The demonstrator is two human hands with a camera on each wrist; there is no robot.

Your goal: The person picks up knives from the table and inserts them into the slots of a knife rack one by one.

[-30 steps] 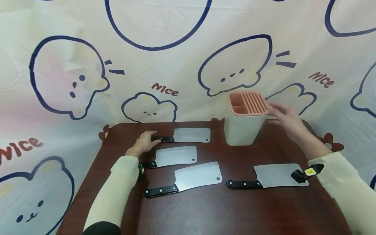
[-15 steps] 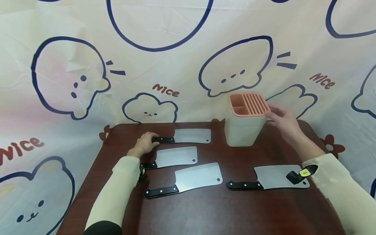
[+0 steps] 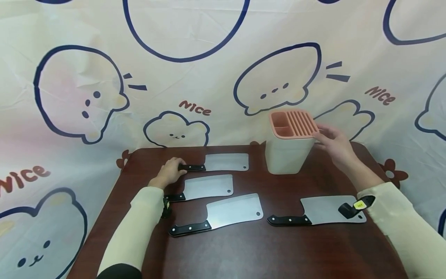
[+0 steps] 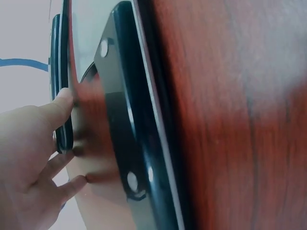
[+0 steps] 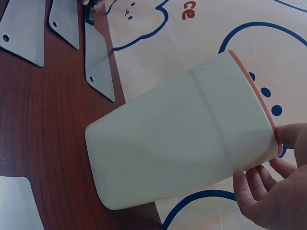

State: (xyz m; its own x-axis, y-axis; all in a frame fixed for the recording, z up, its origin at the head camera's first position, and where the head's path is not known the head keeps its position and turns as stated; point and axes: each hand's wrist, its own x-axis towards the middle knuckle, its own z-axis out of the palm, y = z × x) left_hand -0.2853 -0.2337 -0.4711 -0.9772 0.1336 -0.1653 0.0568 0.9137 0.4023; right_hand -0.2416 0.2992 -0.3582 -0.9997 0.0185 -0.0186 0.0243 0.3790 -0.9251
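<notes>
My left hand (image 3: 168, 173) is at the far left of the table, thumb and fingers gripping the black handle of the farthest cleaver (image 3: 227, 162). In the left wrist view the thumb lies on one side of that handle (image 4: 62, 120), with fingertips just beyond it. The cleaver's blade lies flat, pointing right. At the back right, an upright cream knife holder (image 3: 289, 158) has a pink slotted top (image 3: 294, 123). My right hand (image 3: 335, 148) holds its upper right edge, thumb at the pink rim and fingers against the side, as the right wrist view shows (image 5: 268, 187).
Closer to me on the left lie a second cleaver (image 3: 209, 186) and a third cleaver (image 3: 235, 210), handles leftward. Another cleaver (image 3: 329, 210) lies at the right, partly under my wrist camera in view. A patterned cloth (image 3: 209, 85) hangs behind the brown table (image 3: 265, 252).
My right hand has moved slightly left, from beside the knife holder onto its upper right edge. The left hand stays at the far cleaver's handle.
</notes>
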